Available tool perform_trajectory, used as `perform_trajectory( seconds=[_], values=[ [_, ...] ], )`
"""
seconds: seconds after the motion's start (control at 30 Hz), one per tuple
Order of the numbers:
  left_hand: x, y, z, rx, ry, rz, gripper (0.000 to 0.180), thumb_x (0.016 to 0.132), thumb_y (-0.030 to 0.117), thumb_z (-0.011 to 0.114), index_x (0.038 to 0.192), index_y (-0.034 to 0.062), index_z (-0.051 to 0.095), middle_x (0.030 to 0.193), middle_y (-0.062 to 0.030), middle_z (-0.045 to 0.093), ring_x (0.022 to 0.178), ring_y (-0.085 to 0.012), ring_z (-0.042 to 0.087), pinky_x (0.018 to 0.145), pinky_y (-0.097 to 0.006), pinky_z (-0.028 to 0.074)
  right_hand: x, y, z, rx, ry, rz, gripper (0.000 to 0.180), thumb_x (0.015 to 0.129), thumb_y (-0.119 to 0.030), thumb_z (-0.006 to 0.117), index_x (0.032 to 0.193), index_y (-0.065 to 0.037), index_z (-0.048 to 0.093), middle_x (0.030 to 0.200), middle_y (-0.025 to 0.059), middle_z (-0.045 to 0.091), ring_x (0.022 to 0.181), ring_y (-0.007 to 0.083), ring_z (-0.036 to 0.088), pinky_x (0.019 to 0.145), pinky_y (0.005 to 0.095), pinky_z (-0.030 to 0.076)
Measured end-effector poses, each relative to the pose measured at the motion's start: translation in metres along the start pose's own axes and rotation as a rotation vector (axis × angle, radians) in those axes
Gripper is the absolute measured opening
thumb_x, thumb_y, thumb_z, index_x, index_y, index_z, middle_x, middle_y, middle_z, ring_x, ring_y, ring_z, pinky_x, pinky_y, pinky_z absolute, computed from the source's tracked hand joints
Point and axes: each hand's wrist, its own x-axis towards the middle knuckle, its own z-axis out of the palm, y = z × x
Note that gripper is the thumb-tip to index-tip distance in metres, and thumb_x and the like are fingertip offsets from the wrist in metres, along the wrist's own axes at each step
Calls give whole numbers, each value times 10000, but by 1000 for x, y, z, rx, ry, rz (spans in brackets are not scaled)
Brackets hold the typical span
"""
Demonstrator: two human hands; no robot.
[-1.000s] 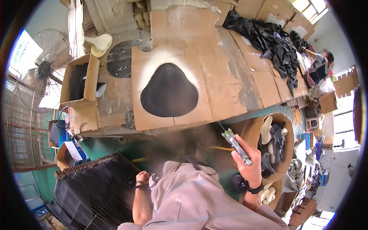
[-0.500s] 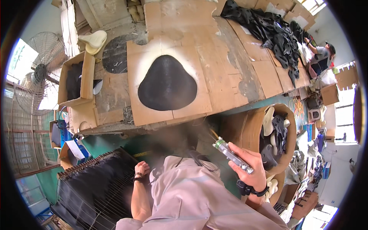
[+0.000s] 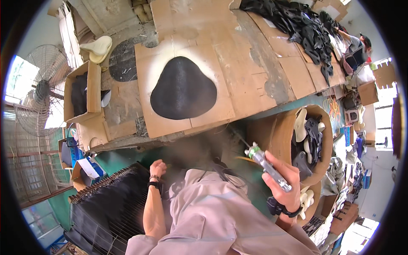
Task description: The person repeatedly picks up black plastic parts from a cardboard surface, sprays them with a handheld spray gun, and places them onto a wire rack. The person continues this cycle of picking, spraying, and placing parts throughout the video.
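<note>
While our right hand point(image 3: 284, 183) wraps closed around the metal spray tool point(image 3: 267, 166), we see in the head view that its long axis runs up and to the left, nozzle toward the black saddle-shaped piece point(image 3: 183, 88) lying far and left on the cardboard sheet point(image 3: 221, 91). Our left hand point(image 3: 158, 168) is curled loosely, empty as far as we can tell, at the black wire rack's point(image 3: 110, 204) near-left edge; the right is the nearer one.
</note>
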Motion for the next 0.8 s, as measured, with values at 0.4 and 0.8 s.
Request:
perform_trajectory(
  seconds=[0.4,0.8],
  values=[
    [108,171,83,522,462,644,295,856,210,700,1126,89,708,947,-108,743,848,-260,703,793,-377,543,-8,17,-3,42,-143,61,500,783,-37,721,1266,57,632,979,200,720,776,266,688,763,305,524],
    [85,212,145,819,616,571,380,724,166,834,1066,151,669,1020,-127,624,1013,-341,636,901,-429,516,-35,38,-10,54,93,215,541,758,25,715,1292,22,627,935,181,710,746,272,673,714,311,517]
  ],
)
